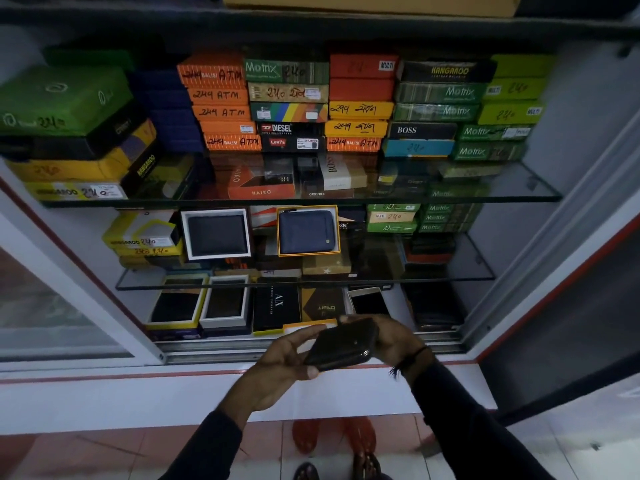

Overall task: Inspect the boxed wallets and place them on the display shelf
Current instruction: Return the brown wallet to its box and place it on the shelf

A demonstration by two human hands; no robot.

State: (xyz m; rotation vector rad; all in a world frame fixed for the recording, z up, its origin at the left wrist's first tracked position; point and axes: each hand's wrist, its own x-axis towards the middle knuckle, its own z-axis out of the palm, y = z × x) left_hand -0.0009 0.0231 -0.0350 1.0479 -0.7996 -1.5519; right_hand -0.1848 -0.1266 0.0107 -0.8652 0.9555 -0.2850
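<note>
A black wallet (pixel 343 344) is held flat between both hands in front of the bottom shelf. My left hand (pixel 280 362) grips its near left edge, thumb under the corner. My right hand (pixel 391 337) holds the far right side, fingers curled over the top. Just behind the wallet lies an open orange-rimmed box (pixel 304 328), partly hidden. On the middle glass shelf (pixel 242 284) two open boxes stand tilted on display: a white-framed one with a dark wallet (pixel 217 234) and an orange-framed one with a blue zip wallet (pixel 307 231).
The top glass shelf (pixel 485 197) carries stacks of closed orange, green, yellow and black wallet boxes. Several open and closed boxes (pixel 225 303) line the bottom shelf. A sliding glass door (pixel 52 306) stands at left, the track rail (pixel 225 353) below. Tiled floor and feet show underneath.
</note>
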